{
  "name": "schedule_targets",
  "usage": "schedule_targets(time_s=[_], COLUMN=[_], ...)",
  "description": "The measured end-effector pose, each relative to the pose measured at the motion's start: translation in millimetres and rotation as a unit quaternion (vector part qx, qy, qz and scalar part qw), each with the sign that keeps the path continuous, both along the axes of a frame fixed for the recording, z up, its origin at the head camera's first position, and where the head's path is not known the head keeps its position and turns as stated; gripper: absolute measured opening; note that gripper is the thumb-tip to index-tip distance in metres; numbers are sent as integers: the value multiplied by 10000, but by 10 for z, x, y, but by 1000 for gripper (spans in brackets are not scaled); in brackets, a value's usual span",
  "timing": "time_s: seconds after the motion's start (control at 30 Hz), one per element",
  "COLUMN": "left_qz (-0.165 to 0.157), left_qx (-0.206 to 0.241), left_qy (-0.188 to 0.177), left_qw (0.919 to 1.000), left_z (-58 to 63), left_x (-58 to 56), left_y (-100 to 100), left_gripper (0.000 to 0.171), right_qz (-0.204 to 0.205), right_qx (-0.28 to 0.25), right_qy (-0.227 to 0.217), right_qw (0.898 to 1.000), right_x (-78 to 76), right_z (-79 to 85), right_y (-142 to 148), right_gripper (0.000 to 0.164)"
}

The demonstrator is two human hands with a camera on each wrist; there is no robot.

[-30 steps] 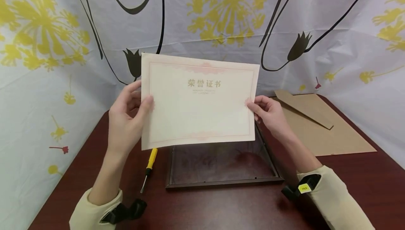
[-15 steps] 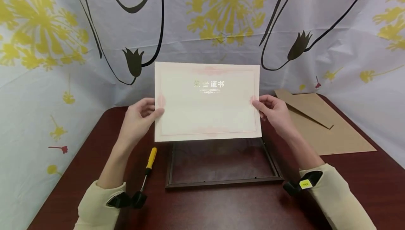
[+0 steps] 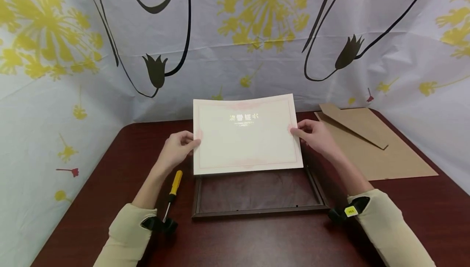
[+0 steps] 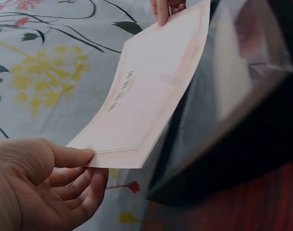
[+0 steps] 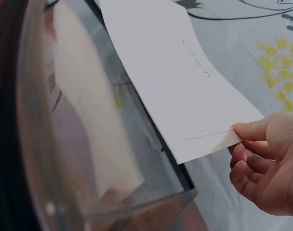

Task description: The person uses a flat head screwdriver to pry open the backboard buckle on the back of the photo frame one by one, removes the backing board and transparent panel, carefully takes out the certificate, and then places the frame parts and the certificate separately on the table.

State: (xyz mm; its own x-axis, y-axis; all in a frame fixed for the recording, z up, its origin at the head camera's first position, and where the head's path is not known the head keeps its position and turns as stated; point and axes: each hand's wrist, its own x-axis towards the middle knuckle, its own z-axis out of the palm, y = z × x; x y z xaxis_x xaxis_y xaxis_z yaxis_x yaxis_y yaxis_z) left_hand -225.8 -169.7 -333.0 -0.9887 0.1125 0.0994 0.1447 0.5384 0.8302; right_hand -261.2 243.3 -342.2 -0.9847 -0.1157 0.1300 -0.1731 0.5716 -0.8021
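A cream certificate sheet (image 3: pixel 246 144) with a pink border and shiny gold characters is held up by its two short sides, its face toward me. My left hand (image 3: pixel 178 148) pinches the left edge between thumb and fingers. On the right edge, my right hand (image 3: pixel 313 136) pinches it likewise. The sheet bends slightly in both wrist views. Beneath and behind it lies a dark picture frame (image 3: pixel 260 212) with a glossy pane that mirrors the sheet in the right wrist view. The frame's far part is hidden by the sheet.
Left of the frame lies a screwdriver (image 3: pixel 175 183) with a yellow handle, its tip by the left wrist camera. A brown backing board (image 3: pixel 382 165) with a raised flap rests at the right on the dark red table (image 3: pixel 257 242). A patterned cloth (image 3: pixel 242 55) hangs behind.
The certificate has come down toward the frame and tilted back. My left hand has moved down and to the right with it, while my right hand has dropped a little.
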Motion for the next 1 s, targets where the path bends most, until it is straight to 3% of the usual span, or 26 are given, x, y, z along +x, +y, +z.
schedule_targets(time_s=[0.23, 0.43, 1.0], left_qz=[-28, 127, 279], left_qx=[-287, -299, -371], left_qy=[-345, -521, -649], left_qw=[9990, 9981, 9968], left_z=[-193, -282, -298], left_x=[-58, -109, -350], left_y=[32, 48, 180], left_gripper=[21, 23, 27], right_qz=[171, 419, 543], right_qx=[219, 470, 780], right_qy=[-99, -312, -340], right_qw=[9996, 9975, 9949], right_x=[-57, -73, -159], right_z=[-82, -130, -254], right_y=[56, 73, 188], right_gripper=[33, 33, 30])
